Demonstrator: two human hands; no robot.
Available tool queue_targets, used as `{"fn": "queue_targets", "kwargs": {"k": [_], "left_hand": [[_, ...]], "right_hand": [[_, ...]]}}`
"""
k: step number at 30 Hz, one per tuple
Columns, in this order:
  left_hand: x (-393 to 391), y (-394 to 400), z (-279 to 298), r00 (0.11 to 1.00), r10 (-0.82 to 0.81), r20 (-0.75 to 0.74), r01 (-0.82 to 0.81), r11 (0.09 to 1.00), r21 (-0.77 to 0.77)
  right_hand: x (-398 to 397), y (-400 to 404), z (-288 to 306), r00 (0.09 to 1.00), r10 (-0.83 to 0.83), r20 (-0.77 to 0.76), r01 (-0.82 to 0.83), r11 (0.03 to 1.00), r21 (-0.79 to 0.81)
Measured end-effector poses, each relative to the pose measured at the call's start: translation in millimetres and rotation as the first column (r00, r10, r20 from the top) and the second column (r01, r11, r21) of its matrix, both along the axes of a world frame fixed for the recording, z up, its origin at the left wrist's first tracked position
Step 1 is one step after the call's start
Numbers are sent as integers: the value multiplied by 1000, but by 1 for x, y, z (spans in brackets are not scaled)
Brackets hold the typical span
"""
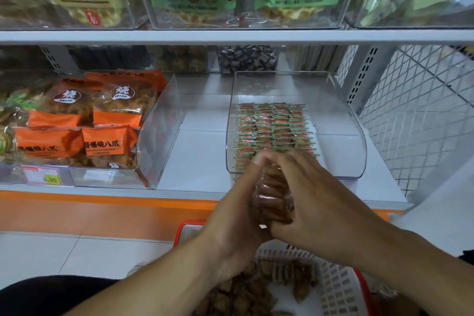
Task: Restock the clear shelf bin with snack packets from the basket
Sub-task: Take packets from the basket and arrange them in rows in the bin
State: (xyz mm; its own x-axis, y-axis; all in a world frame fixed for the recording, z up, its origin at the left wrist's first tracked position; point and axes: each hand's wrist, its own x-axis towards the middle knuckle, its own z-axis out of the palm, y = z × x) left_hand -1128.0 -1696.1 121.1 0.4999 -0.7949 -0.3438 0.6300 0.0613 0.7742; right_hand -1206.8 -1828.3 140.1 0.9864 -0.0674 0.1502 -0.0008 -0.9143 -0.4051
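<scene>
Brown packets [273, 194] – stack squared between left hand [237, 202] and right hand [310, 195], both grips closed round it | clear bin [338, 136] half-filled – rows continue | basket [338, 287] below.

The clear shelf bin [341, 133] is see-through, and the snack packets [272, 126] in it are tan with red centres and green zigzag edges. The stack of packets [273, 195] held over the shelf's front edge is glossy brown. The basket [338, 287] is white lattice with an orange-red rim. The shelf [200, 159] is pale grey with an orange front edge. Orange bags [102, 120] with black lettering fill the neighbouring bin toward the shelf's left end.
</scene>
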Motion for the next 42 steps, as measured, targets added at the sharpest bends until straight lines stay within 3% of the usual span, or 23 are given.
{"fn": "queue_targets", "kwargs": {"k": [5, 7, 9, 11, 13, 16, 21, 24, 27, 32, 36, 38, 40, 42], "left_hand": [[1, -8, -5, 988, 88, -125, -85, 996, 29], [3, -8, 0, 968, 63, -245, -70, 997, -21], [6, -6, 3, 926, 26, -378, -69, 992, -102], [7, -4, 4, 892, -2, -451, -90, 979, -183], [7, -2, 1, 868, -2, -496, -122, 968, -218], [8, 0, 0, 853, 9, -522, -138, 968, -209], [11, 3, -7, 887, -23, -462, -48, 989, -142], [14, 4, -3, 934, -76, -349, 60, 997, -58], [9, 0, -1, 948, -51, -315, 53, 999, -1], [6, -19, -6, 976, 173, -134, -157, 980, 123], [15, -37, 8, 998, 58, -19, -57, 996, 62], [22, -45, 12, 992, 44, 120, -49, 998, 34], [30, -52, 11, 885, 59, 462, -117, 988, 99], [42, -57, 5, 599, -38, 800, -201, 960, 196]], "right_hand": [[6, 0, 3, 998, 20, 57, -26, 994, 108], [9, -2, 3, 1000, 5, 23, -10, 971, 238], [11, -4, 5, 999, 36, -39, -11, 863, 505], [14, -6, 4, 994, 110, -26, -56, 677, 734], [16, -8, 3, 989, 147, -11, -76, 574, 815], [18, -9, 3, 985, 170, -42, -64, 575, 816], [16, -9, 7, 991, 104, -85, -12, 698, 716], [9, -14, 15, 982, 117, -148, -17, 836, 548], [4, -12, 16, 963, 161, -215, -88, 945, 315], [4, -16, 20, 960, 148, -238, -89, 966, 243], [7, -34, 39, 976, 46, -211, 15, 960, 280], [15, -54, 51, 986, -28, -162, 60, 978, 201], [34, -83, 61, 987, -100, -124, 96, 995, -39], [63, -114, 65, 970, -188, -151, 118, 916, -385]]}}
